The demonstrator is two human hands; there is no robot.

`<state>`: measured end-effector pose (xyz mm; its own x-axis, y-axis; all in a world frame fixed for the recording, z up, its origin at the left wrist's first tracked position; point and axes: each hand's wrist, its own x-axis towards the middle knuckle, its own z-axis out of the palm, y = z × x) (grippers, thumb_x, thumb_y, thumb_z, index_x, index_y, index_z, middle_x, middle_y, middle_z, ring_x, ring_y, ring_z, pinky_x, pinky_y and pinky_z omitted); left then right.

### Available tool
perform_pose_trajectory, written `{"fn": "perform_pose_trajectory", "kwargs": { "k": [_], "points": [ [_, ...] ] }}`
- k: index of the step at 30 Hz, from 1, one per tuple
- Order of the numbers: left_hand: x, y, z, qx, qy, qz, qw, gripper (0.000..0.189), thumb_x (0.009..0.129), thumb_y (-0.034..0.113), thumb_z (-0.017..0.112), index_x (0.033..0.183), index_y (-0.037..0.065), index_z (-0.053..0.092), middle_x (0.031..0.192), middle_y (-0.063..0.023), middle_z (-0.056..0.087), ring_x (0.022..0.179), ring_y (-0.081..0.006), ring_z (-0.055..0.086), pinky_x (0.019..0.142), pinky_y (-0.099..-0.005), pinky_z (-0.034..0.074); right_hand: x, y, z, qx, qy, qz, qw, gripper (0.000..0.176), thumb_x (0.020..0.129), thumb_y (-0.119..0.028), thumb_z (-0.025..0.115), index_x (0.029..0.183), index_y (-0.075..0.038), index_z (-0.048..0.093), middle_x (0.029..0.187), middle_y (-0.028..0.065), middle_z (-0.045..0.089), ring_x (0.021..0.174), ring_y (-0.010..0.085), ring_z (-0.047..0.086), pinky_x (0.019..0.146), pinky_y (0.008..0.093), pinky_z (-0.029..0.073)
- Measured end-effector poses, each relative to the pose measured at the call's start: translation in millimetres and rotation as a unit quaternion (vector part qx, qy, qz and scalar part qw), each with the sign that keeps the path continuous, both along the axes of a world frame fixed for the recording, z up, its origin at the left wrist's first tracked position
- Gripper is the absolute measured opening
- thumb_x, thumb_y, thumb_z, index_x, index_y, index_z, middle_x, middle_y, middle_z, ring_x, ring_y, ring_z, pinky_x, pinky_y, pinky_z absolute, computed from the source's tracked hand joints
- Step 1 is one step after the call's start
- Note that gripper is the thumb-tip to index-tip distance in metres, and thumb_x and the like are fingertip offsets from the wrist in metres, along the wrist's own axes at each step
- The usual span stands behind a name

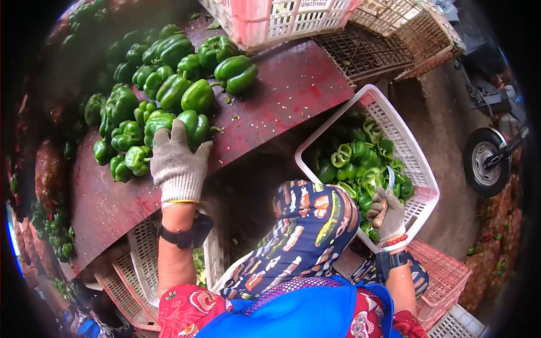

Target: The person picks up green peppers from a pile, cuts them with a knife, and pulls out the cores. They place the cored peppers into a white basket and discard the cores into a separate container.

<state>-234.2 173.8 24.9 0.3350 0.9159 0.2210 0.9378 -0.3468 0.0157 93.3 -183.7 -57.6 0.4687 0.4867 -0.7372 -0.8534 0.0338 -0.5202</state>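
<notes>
My left hand [179,158], in a pale knitted glove, reaches onto the red tabletop. Its fingertips touch a green bell pepper [159,125] at the near side of a pile, with the thumb spread away. Beside it lies another green bell pepper [194,127]. My right hand [391,217], gloved too, is closed around the wooden handle of a knife [390,179], whose curved blade points up and away from me. It is held over the near end of a white plastic crate [426,174] containing cut green pepper pieces [360,158].
The red table [282,107] is strewn with small pale seeds. White and pink crates [282,22] stand at its far side. A red crate [437,276] sits by my right arm, more white crates [143,253] below the table's near edge. A wheel [487,161] is at far right.
</notes>
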Motion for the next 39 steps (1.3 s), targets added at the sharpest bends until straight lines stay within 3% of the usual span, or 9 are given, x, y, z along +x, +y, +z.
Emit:
{"fn": "perform_pose_trajectory", "kwargs": {
  "k": [4, 15, 18, 21, 23, 27, 31, 35, 39],
  "points": [
    [16.0, 4.4, 1.6, -0.049, -0.044, -0.03, 0.997, 0.062, 0.071, 0.041, 0.09, 0.116, 0.008, 0.061, 0.12, -0.0171, 0.061, 0.107, -0.0388, 0.065, 0.087, -0.0496, 0.055, -1.7, 5.1, 6.6, -0.005, -0.012, 0.002, 1.0, 0.03, 0.104, -0.029, 0.061, 0.121, -0.004, 0.062, 0.092, 0.0051, 0.063, 0.063, 0.0105, 0.054, 0.058, 0.0262, 0.045],
    [36.2, 12.3, 30.8, -0.118, -0.152, -0.022, 0.981, 0.078, 0.076, 0.041, 0.08, 0.137, -0.001, 0.057, 0.114, -0.0245, 0.071, 0.105, -0.0385, 0.07, 0.094, -0.0452, 0.055, -15.2, -2.9, 53.2, 0.102, -0.086, 0.057, 0.989, 0.021, 0.101, -0.03, 0.065, 0.1, -0.009, 0.064, 0.088, 0.0048, 0.064, 0.061, 0.0095, 0.053, 0.058, 0.0253, 0.046],
    [63.4, -43.5, 84.2, -0.213, -0.326, -0.089, 0.917, 0.083, 0.077, 0.03, 0.082, 0.147, -0.002, 0.05, 0.122, -0.0159, 0.069, 0.106, -0.0239, 0.068, 0.094, -0.0366, 0.056, -28.8, 2.4, 85.9, 0.135, -0.153, 0.138, 0.969, 0.027, 0.1, -0.037, 0.065, 0.092, -0.011, 0.061, 0.083, 0.0037, 0.065, 0.052, 0.0082, 0.05, 0.036, 0.0224, 0.03],
    [117.4, -113.2, 114.9, -0.278, -0.33, -0.257, 0.864, 0.085, 0.074, 0.022, 0.086, 0.148, 0.003, 0.048, 0.125, -0.0196, 0.068, 0.113, -0.0231, 0.068, 0.101, -0.036, 0.053, -46.4, 10.4, 114.5, 0.091, -0.208, 0.193, 0.954, 0.045, 0.105, -0.042, 0.058, 0.131, -0.006, 0.064, 0.105, 0.0057, 0.073, 0.053, 0.0034, 0.049, 0.038, 0.021, 0.037],
    [150.0, -147.2, 90.6, -0.42, -0.44, -0.368, 0.704, 0.09, 0.072, 0.017, 0.089, 0.149, 0.003, 0.047, 0.133, -0.0191, 0.064, 0.118, -0.0225, 0.066, 0.104, -0.035, 0.052, -52.9, 13.4, 129.4, 0.233, -0.029, 0.128, 0.964, 0.054, 0.105, -0.045, 0.058, 0.143, -0.007, 0.053, 0.119, 0.0111, 0.071, 0.052, 0.0036, 0.05, 0.04, 0.0192, 0.042],
    [185.3, -194.2, 74.7, -0.335, -0.23, -0.474, 0.782, 0.102, 0.075, 0.032, 0.092, 0.157, 0.002, 0.039, 0.143, -0.0206, 0.06, 0.131, -0.0289, 0.061, 0.109, -0.0384, 0.051, -41.7, 1.7, 125.3, 0.287, 0.002, 0.029, 0.957, 0.051, 0.102, -0.045, 0.065, 0.137, -0.008, 0.06, 0.11, 0.0089, 0.076, 0.062, 0.0121, 0.067, 0.049, 0.0229, 0.055],
    [199.8, -206.3, 63.5, -0.448, -0.169, -0.377, 0.793, 0.096, 0.081, 0.036, 0.088, 0.156, 0.002, 0.04, 0.138, -0.0182, 0.064, 0.132, -0.0306, 0.06, 0.111, -0.0378, 0.048, -28.0, 0.3, 113.3, 0.231, -0.044, -0.017, 0.972, 0.048, 0.099, -0.038, 0.071, 0.137, -0.01, 0.061, 0.104, 0.004, 0.073, 0.073, 0.0137, 0.071, 0.054, 0.0251, 0.057],
    [197.9, -196.3, 31.8, -0.756, -0.315, -0.233, 0.524, 0.073, 0.09, 0.029, 0.083, 0.148, 0.002, 0.048, 0.128, -0.0081, 0.064, 0.113, -0.0164, 0.062, 0.101, -0.0334, 0.05, -26.1, 6.4, 85.6, 0.223, -0.139, -0.004, 0.965, 0.05, 0.098, -0.035, 0.074, 0.139, -0.01, 0.057, 0.103, 0.0029, 0.069, 0.08, 0.0145, 0.069, 0.061, 0.0276, 0.057],
    [197.9, -198.1, 14.6, -0.759, -0.419, -0.188, 0.461, 0.057, 0.099, 0.022, 0.074, 0.147, 0.003, 0.05, 0.128, -0.0062, 0.065, 0.113, -0.015, 0.063, 0.099, -0.031, 0.051, -32.6, 15.3, 82.1, 0.216, -0.227, 0.002, 0.949, 0.048, 0.096, -0.027, 0.079, 0.135, -0.009, 0.058, 0.114, 0.0032, 0.065, 0.107, 0.0131, 0.063, 0.09, 0.0292, 0.054]
  ]
}}
